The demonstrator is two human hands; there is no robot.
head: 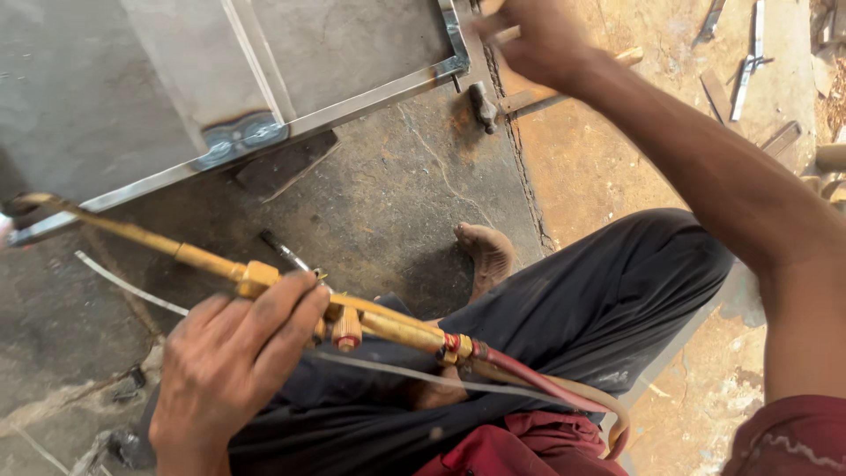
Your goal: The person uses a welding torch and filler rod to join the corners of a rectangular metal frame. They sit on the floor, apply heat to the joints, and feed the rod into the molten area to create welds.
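Lowest in the frame, the left hand (231, 366) is curled around a brass gas torch (264, 282), fingers closed over its yellow valve block just beside a reddish knob (346, 330). From that grip the torch's long brass neck runs toward the upper left, its bent tip ending near the left edge against the rim of a grey sheet-metal panel (115, 79). Behind the grip, a red hose (546, 388) and a tan one leave the torch's rear fitting and curve down to the lower right, across dark trousers (564, 308) and a maroon cloth.

Up at the top centre the right hand (533, 40) reaches out with its arm stretched across the upper right — it is closed around a wooden handle (630, 56), only the ends of which show on either side of the fist. It sits just past the panel's corner, where the steel frame edge shows burnt, discoloured patches.

A bare foot (487, 256) rests on the dark, cracked floor (388, 203) in the middle, a thin metal rod lies beneath the torch, and metal scraps are scattered over the sandy ground at the upper right.
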